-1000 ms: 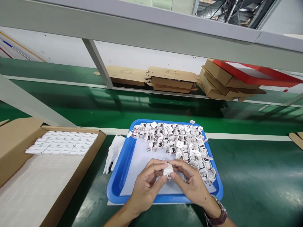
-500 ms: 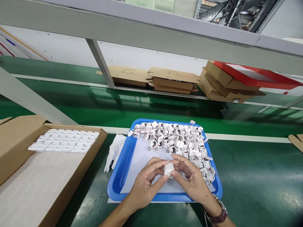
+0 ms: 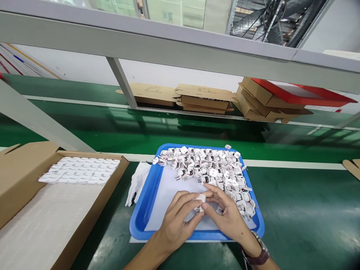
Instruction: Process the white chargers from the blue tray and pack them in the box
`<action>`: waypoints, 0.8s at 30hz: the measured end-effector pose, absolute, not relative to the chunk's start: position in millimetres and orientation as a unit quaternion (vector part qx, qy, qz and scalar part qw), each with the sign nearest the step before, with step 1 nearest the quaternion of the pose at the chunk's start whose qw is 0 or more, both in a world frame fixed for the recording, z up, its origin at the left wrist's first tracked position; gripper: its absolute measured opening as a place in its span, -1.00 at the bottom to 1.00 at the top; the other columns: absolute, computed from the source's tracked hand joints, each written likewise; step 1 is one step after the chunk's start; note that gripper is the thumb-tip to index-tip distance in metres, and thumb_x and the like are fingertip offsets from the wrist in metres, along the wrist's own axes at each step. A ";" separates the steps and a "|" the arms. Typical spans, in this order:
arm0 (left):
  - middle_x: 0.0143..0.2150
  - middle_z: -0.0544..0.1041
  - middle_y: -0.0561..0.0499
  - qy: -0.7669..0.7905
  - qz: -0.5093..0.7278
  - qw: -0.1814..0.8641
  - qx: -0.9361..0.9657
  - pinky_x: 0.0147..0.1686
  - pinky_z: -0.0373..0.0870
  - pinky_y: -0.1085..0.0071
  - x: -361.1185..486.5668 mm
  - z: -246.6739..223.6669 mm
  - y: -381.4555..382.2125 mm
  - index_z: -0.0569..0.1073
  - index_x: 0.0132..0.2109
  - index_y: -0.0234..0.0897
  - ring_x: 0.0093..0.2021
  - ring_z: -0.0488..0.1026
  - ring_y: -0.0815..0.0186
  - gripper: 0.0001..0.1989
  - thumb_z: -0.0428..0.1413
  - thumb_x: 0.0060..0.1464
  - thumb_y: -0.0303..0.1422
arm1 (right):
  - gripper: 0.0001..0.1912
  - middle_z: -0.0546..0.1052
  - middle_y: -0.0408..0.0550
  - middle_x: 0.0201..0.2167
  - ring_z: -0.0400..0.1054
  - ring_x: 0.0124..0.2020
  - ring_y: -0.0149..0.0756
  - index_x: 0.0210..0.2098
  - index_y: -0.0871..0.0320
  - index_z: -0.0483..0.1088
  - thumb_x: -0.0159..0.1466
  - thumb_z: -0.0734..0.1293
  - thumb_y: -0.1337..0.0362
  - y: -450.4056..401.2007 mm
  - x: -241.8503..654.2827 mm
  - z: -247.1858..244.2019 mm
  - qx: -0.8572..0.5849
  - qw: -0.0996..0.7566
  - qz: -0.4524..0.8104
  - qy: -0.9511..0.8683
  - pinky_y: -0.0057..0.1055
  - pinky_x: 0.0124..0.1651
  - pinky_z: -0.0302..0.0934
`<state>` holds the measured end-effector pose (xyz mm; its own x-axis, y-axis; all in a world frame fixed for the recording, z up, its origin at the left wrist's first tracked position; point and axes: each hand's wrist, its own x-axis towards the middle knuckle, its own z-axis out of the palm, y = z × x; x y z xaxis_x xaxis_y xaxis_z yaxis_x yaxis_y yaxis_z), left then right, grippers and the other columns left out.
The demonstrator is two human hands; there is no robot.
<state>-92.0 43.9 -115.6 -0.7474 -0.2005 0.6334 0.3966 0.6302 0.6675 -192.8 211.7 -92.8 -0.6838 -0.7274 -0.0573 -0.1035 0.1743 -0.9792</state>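
A small white plug adapter is held over the front of the blue tray. My left hand grips it from the left, its thumb below and fingers along the side. From the right, my right hand pinches the same adapter with its thumb and fingers; a watch circles that wrist. The fingers hide part of the adapter and its prongs. Behind and to the right of my hands, many white plug housings lie crowded on the tray's white lining sheet, several with their lids off and thin wires showing.
An open cardboard box at left holds rows of flat white pieces along its far end. White gloves lie between box and tray. Flattened cartons and a red-edged box lid lie beyond the metal frame.
My left fingers have closed further over the plug adapter, and its prongs have become less visible. My right hand has barely moved. The camera view has shifted slightly.
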 end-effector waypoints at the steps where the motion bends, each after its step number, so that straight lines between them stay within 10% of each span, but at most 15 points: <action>1: -0.01 0.62 -0.21 -0.831 -0.420 0.359 -0.063 -0.09 0.59 0.17 -93.0 -115.9 43.0 0.50 0.07 -0.21 -0.05 0.57 0.08 -0.62 0.26 0.15 -0.62 | -0.48 0.59 0.00 0.07 0.54 0.09 -0.18 0.34 -0.07 0.30 0.43 0.38 0.11 212.6 -192.9 -93.2 -0.289 0.277 -0.568 0.719 -0.18 0.23 0.42; 10: -0.06 0.64 -0.20 -0.818 -0.404 0.408 -0.032 -0.07 0.62 0.20 -81.6 -80.4 28.9 0.44 0.04 -0.26 -0.06 0.62 0.12 -0.61 0.23 0.07 -0.61 | -0.52 0.65 0.07 0.09 0.58 0.11 -0.05 0.25 -0.05 0.44 0.41 0.36 -0.04 222.2 -198.1 -107.1 -0.277 0.238 -0.551 0.750 -0.32 0.07 0.54; 17: 0.08 0.62 -0.19 -0.893 -0.089 0.381 0.223 0.17 0.51 0.10 2.4 -40.8 -117.8 0.46 0.02 -0.23 0.13 0.57 0.05 -0.74 0.23 0.19 -0.36 | -0.50 0.66 0.01 0.10 0.60 0.09 0.03 0.17 -0.13 0.52 0.31 0.40 -0.14 226.2 -204.4 -111.8 -0.252 0.235 -0.505 0.791 -0.54 -0.31 0.59; 24: -0.19 0.64 -0.18 -0.903 0.004 0.160 0.400 -0.25 0.56 0.21 68.5 -75.6 -262.3 0.53 -0.18 -0.32 -0.15 0.60 0.03 -0.79 0.19 0.18 -0.24 | -0.50 0.68 -0.04 0.07 0.60 0.07 0.07 0.09 -0.19 0.58 0.24 0.42 -0.20 226.1 -208.3 -112.7 -0.266 0.237 -0.478 0.803 -0.58 -0.40 0.55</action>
<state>68.5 -262.3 -75.6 -0.6292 -0.7199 0.2930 -0.7228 0.6806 0.1201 -208.3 226.1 -112.7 -0.7464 -0.6536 -0.1254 -0.2013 0.4014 -0.8935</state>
